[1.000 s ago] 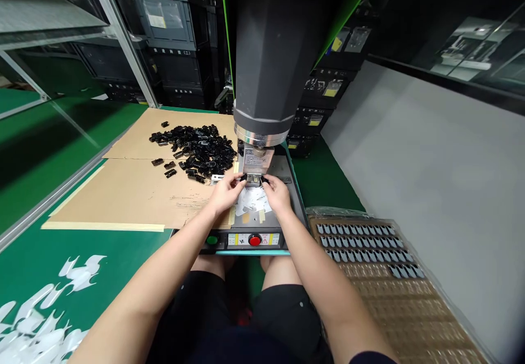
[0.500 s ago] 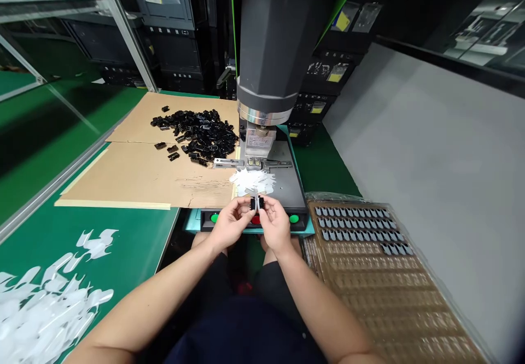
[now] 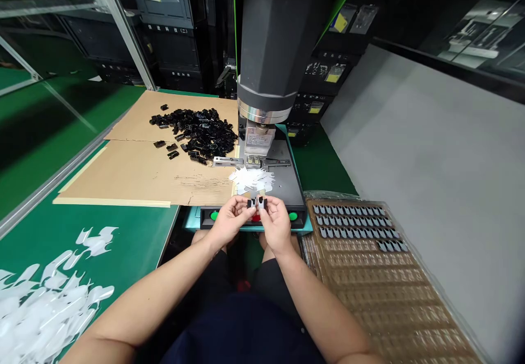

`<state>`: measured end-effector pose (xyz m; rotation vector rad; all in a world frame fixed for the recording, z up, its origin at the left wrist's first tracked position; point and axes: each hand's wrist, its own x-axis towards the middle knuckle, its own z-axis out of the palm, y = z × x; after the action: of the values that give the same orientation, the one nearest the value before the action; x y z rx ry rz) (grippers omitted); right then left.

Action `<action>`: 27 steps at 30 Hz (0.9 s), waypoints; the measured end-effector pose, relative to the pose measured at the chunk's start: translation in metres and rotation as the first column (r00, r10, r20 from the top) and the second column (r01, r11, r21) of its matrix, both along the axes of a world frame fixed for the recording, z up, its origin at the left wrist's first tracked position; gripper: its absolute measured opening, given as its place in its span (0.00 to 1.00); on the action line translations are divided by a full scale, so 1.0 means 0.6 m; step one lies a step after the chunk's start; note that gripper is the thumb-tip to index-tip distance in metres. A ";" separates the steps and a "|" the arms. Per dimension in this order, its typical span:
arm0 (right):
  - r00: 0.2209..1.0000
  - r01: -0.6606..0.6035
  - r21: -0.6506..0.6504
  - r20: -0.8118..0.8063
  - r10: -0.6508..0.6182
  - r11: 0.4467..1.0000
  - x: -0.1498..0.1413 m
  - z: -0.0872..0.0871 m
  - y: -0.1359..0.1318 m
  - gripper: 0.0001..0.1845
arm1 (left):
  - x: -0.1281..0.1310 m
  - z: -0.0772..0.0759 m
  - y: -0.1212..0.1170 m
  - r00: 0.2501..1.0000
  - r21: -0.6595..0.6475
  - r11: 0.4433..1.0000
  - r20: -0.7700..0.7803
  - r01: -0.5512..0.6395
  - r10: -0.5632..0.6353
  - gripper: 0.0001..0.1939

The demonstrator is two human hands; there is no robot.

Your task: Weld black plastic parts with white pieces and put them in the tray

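Observation:
Over the front edge of the machine base, my left hand (image 3: 229, 220) pinches a small black plastic part with a pale face (image 3: 251, 203). Close beside it, my right hand (image 3: 275, 223) grips a second black part with a pale grey face (image 3: 262, 203) between thumb and fingers. The two parts are side by side with a narrow gap. Just beyond my fingertips lies a small pile of white film pieces (image 3: 251, 179) on the machine base. Behind that pile stands a metal fixture (image 3: 253, 160) under the press head (image 3: 260, 140). My fingers partly cover both parts.
A heap of black plastic parts (image 3: 205, 131) lies on cardboard (image 3: 123, 169) to the left. More white pieces (image 3: 45, 309) cover the green table's near left. At right, a clear tray (image 3: 369, 298) holds rows of grey-faced parts (image 3: 356, 221). Green buttons (image 3: 214, 215) sit on the base's front.
The two parts in my hands have turned so their pale faces now show upward; before, they stood edge-on and pressed closer together. The view has shifted slightly.

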<state>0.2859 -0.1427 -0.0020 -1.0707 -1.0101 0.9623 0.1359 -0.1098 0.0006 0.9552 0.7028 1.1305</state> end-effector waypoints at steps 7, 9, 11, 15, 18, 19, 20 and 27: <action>0.965 -0.100 -0.068 -0.251 0.080 0.993 0.003 0.020 0.000 0.23 | -0.013 0.012 0.008 0.960 -0.220 0.953 0.234 0.209 -0.157 0.23; 0.949 -0.145 -0.063 -0.291 0.121 0.987 0.003 0.021 0.000 0.22 | -0.015 0.011 0.008 0.948 -0.231 0.942 0.264 0.241 -0.178 0.22; 0.943 -0.171 -0.065 -0.299 0.144 0.983 0.004 0.022 -0.002 0.21 | -0.016 0.009 0.007 0.938 -0.242 0.933 0.287 0.266 -0.193 0.21; 0.930 -0.199 -0.087 -0.330 0.160 0.976 0.007 0.025 -0.006 0.20 | -0.015 0.007 0.005 0.927 -0.248 0.924 0.312 0.290 -0.207 0.22; 0.916 -0.220 -0.087 -0.361 0.175 0.972 0.008 0.025 -0.004 0.20 | -0.015 0.007 0.006 0.928 -0.252 0.924 0.310 0.288 -0.205 0.22; 0.912 -0.225 -0.084 -0.369 0.179 0.971 0.008 0.022 -0.002 0.20 | -0.015 0.007 0.007 0.931 -0.254 0.924 0.304 0.285 -0.203 0.22; 0.910 -0.225 -0.082 -0.373 0.179 0.971 0.007 0.018 0.000 0.19 | -0.015 0.007 0.007 0.934 -0.258 0.924 0.295 0.281 -0.202 0.23; 0.970 0.022 -0.052 0.241 -0.009 0.998 0.009 -0.012 -0.025 0.20 | -0.009 -0.011 -0.010 0.996 -0.285 0.955 0.036 0.083 -0.076 0.20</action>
<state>0.2912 -0.1576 -0.0091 -1.2616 -1.1767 0.8649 0.1303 -0.1157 -0.0058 0.7157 0.7773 0.9380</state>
